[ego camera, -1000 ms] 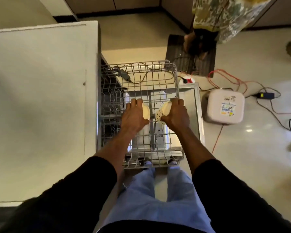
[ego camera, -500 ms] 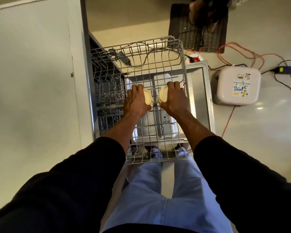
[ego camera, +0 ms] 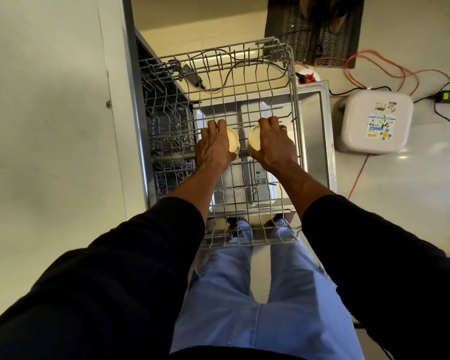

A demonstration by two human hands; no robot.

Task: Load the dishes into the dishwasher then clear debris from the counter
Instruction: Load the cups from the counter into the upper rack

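A grey wire dishwasher rack (ego camera: 295,105) is pulled out over the open dishwasher door (ego camera: 318,141). My left hand (ego camera: 213,148) grips a small cream cup (ego camera: 233,142) from above, base up, in the middle of the rack. My right hand (ego camera: 274,144) grips a second cream cup (ego camera: 254,137) the same way, just to the right. The two cups sit side by side, a narrow gap apart. Whether they rest on the rack wires is hidden by my hands.
A pale counter top (ego camera: 50,126) runs along the left. A white box-shaped appliance (ego camera: 374,123) stands on the floor at right among red and black cables (ego camera: 390,71). A dark mat (ego camera: 315,29) with another person's feet lies beyond the rack.
Both hands with their cups have stayed in the middle of the rack. My head has tipped lower and closer, so the rack fills more of the view.
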